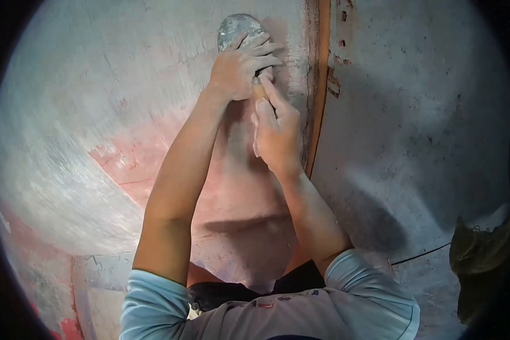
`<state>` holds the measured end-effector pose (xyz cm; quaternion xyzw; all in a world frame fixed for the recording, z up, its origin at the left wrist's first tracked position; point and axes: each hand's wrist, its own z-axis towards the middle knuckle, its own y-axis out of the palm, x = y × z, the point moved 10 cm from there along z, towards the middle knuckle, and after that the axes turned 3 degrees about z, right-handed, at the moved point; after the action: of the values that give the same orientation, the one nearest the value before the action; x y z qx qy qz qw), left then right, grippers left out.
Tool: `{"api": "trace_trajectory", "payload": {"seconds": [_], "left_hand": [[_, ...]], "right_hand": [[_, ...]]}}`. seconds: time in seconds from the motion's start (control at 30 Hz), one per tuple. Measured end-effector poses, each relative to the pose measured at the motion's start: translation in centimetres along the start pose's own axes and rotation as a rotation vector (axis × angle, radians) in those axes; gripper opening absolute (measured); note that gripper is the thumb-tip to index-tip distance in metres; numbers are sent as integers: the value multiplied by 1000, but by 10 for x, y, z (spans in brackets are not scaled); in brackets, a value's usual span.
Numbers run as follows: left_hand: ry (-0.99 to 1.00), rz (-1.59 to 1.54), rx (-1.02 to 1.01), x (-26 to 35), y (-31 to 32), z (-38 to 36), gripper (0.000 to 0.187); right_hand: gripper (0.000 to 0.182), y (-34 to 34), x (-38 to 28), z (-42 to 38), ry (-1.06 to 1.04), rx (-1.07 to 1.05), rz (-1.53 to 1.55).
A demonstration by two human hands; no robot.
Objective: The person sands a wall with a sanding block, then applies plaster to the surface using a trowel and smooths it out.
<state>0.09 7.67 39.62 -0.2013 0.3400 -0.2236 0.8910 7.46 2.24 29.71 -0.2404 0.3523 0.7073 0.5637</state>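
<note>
A trowel lies against the pale, plaster-like surface at the top middle. Its rounded grey blade (239, 28) is smeared with white, and its short wooden handle (260, 92) points down toward me. My right hand (278, 127) is closed around that handle, with the index finger stretched forward along it. Across the blade rests my left hand (241, 67), its fingers extended to the right and dusted pale. The palm hides the middle of the blade. Both hands touch each other or nearly do, just left of an orange-brown strip (319, 85).
The curved surface (85, 153) has pale scraped areas and a pinkish patch (147, 153). Right of the strip stands a grey wall (413, 113) with marks and shadows. A dark cloth-like thing (479, 266) hangs at the lower right, beside a thin dark line (419, 256).
</note>
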Motion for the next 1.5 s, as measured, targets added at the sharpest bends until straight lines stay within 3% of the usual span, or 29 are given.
{"api": "trace_trajectory", "payload": {"seconds": [0.07, 0.17, 0.23, 0.3, 0.4, 0.5, 0.7, 0.8, 0.9, 0.97, 1.1, 1.13, 1.23, 1.27, 1.37, 1.47, 1.5], "left_hand": [[-10, 0, 2, 5, 4, -3, 34], [1, -20, -62, 36, 36, -53, 36], [-7, -71, -158, 51, 49, -78, 37], [-1, -49, -150, 41, 42, -65, 37], [-1, 23, -79, 4, 10, -15, 36], [-21, 29, 1, -8, -2, 2, 36], [-78, -61, -124, 53, 35, -82, 34], [-14, -29, -73, 27, 24, -55, 36], [-37, 105, -62, -15, -3, -1, 40], [-48, 129, 27, -16, -4, 2, 40], [-111, 41, -101, 28, 39, -71, 42], [-109, 43, -141, 44, 49, -94, 43], [-123, -21, -215, 53, 45, -106, 47], [-96, 61, -150, 40, 36, -93, 48], [-96, 153, -49, -8, -2, -43, 47], [-98, 126, -12, -10, -7, -40, 46], [-92, 99, -21, 0, -4, -51, 44]], "right_hand": [[47, -3, -4, 1, -91, 9, -54], [49, -12, 53, -49, 75, 6, 1], [50, -14, 59, -63, 10, 65, 101], [49, -9, 60, -66, 159, 42, 162], [45, 3, 5, -8, -6, -11, 133], [45, 0, -2, 7, 7, -6, 76], [48, -8, 63, -65, 58, -5, 104], [48, -1, 44, -44, -35, -13, 145], [47, 7, 13, 12, 102, -29, 96], [46, 6, 10, 11, 55, -16, 109], [46, -7, 56, -52, -102, 3, -181], [46, -8, 84, -75, 6, 14, -98], [45, -1, 79, -93, 15, 1, -15], [45, 1, 71, -78, -68, 30, -210], [47, 20, 15, -15, -100, -56, -179], [48, 25, 3, -17, -180, -28, -125], [49, 24, 20, -29, -111, -52, -128]]}}
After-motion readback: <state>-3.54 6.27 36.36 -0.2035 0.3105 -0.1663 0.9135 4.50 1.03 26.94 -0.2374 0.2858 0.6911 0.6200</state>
